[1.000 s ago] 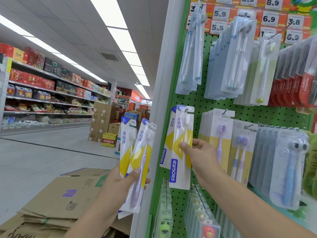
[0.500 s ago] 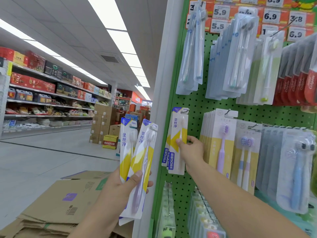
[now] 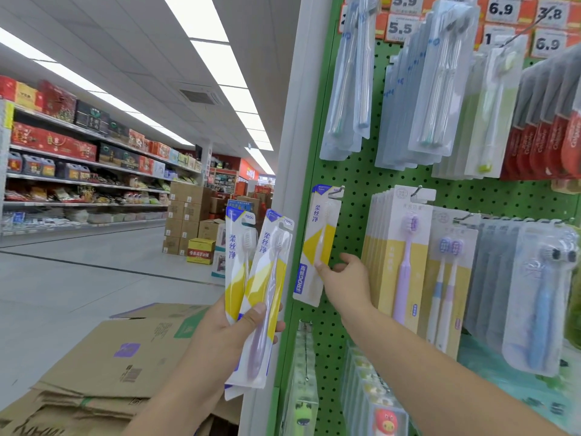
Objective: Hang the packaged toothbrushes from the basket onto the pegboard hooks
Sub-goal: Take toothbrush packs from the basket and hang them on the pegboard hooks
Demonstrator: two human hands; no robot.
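Packs come first: the left hand (image 3: 232, 325), at seven o'clock, clasps two toothbrush packs (image 3: 256, 297) awaiting hanging. At centre, another pack (image 3: 317, 247) hangs on its hook (image 3: 338, 191), the right hand (image 3: 349, 278) pinching its edge. Next, likely, release and take another.

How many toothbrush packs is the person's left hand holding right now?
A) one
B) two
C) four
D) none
B: the left hand grips two yellow-and-white toothbrush packs fanned side by side, while the right hand touches a third pack at the pegboard.
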